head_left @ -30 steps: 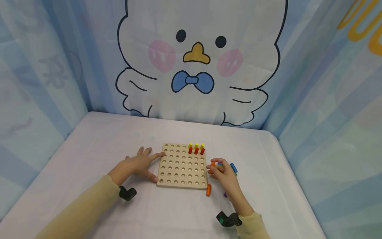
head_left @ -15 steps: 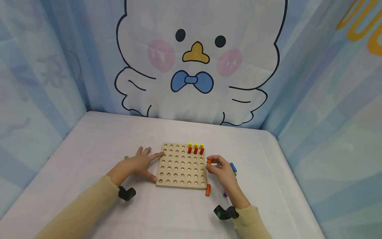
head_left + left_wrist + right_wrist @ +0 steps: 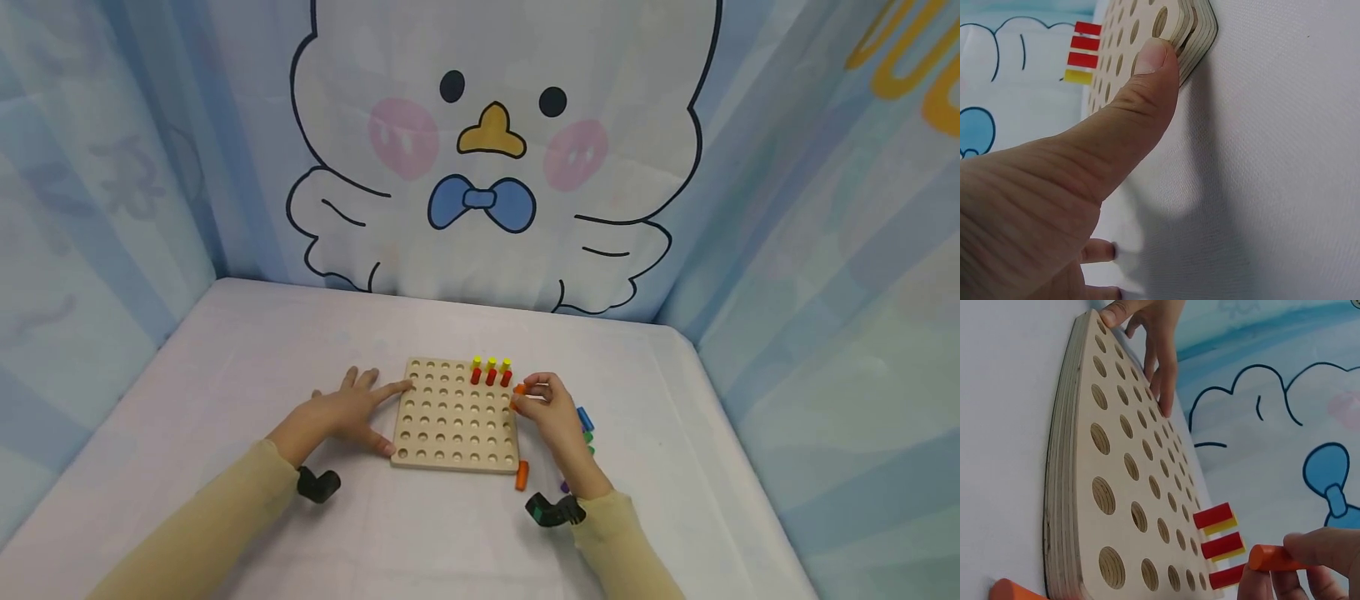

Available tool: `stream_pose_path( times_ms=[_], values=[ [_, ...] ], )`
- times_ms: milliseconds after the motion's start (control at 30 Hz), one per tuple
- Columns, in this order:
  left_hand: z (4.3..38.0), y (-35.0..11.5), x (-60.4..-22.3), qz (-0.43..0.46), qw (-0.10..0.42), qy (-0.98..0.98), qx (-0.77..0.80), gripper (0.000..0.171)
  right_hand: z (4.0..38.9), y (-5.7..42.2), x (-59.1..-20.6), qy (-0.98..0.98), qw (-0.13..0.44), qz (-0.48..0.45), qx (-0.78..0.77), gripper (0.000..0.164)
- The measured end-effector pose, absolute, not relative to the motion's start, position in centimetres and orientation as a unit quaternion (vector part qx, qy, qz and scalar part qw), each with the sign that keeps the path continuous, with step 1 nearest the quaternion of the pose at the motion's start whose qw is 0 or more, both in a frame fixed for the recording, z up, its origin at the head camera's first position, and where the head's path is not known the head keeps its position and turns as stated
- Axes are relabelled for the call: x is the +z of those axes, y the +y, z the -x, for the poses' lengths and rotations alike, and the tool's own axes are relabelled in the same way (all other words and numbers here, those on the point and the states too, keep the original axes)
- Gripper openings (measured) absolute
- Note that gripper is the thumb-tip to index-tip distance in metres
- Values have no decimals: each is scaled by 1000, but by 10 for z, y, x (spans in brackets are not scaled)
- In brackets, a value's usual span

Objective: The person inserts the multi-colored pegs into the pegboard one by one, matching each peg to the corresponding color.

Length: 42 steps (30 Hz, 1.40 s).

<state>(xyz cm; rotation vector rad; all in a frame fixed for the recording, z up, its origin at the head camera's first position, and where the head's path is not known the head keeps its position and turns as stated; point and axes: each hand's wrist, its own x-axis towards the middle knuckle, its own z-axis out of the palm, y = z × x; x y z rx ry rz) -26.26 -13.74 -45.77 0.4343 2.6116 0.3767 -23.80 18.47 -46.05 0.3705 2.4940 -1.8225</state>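
A square wooden pegboard (image 3: 450, 421) with rows of round holes lies on the table. Three yellow pegs (image 3: 491, 363) and three red pegs (image 3: 491, 377) stand in its far right corner. With fingers spread, my left hand (image 3: 337, 417) touches the board's left side; its thumb (image 3: 1147, 69) rests at the near corner. My right hand (image 3: 553, 417) pinches an orange peg (image 3: 1269, 557) between thumb and fingertips, just above the board's right edge, close to the red pegs. A second bit of orange shows by the thumb in the head view; whether it is another peg, I cannot tell.
A loose orange peg (image 3: 522, 476) lies by the board's near right corner. Beside my right wrist are a blue peg (image 3: 585, 418), green pegs (image 3: 588, 436) and a purple peg (image 3: 565, 487), partly hidden. A printed curtain (image 3: 480, 267) stands behind the table.
My right hand has moved away from me and slightly left with the orange peg, from beside the board to its right edge near the red pegs. My left hand stays in place.
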Motion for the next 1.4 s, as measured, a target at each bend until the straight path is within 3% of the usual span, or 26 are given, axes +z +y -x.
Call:
stream_pose_path(
  times_ms=[500, 900, 1400],
  values=[
    [265, -138, -460, -160, 232, 950, 135, 113, 264, 182, -470, 792, 2, -146, -592, 25],
    [264, -138, -458, -162, 235, 949, 135, 113, 266, 183, -478, 806, 4, -146, -573, 20],
    [266, -139, -461, -162, 238, 948, 138, 114, 268, 178, -478, 845, -37, -132, -518, 15]
  ],
)
